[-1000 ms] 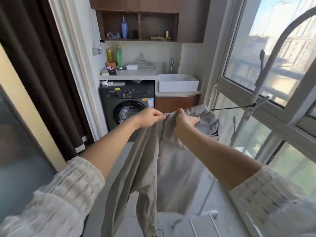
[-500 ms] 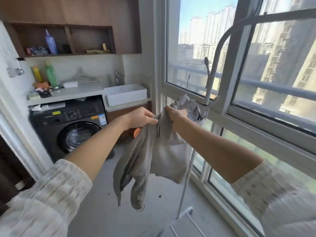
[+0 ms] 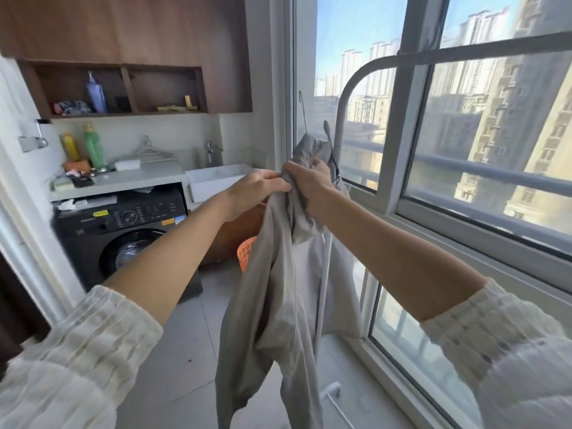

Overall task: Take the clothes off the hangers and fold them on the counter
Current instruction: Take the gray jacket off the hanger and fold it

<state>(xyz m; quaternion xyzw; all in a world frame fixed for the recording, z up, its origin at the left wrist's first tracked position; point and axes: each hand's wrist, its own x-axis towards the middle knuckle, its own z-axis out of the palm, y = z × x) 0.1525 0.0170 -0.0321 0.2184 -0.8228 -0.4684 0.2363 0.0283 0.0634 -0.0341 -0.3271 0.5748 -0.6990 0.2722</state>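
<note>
Just above both sets of fingers, the top of the grey garment (image 3: 288, 274) is bunching around a thin wire hanger (image 3: 303, 114), whose hook is sticking up in front of the window. The left hand (image 3: 253, 193) is pinching a fold of cloth at the neckline; the right hand (image 3: 309, 184), touching it, is gripping the bunched fabric a little higher. Fingers on both are curled tight on cloth, not spread. Probably holding close together like that to work the collar off the hanger while keeping the weight from dragging. Below the fingers the rest of the garment is hanging free, sleeves dangling toward the floor. Right behind the fingers the white drying rack (image 3: 349, 88) is standing by the glass. Well away to the left of the fingers, the bench (image 3: 145, 178) over the washing machine (image 3: 123, 224) is waiting, part cluttered; folding not yet started.
</note>
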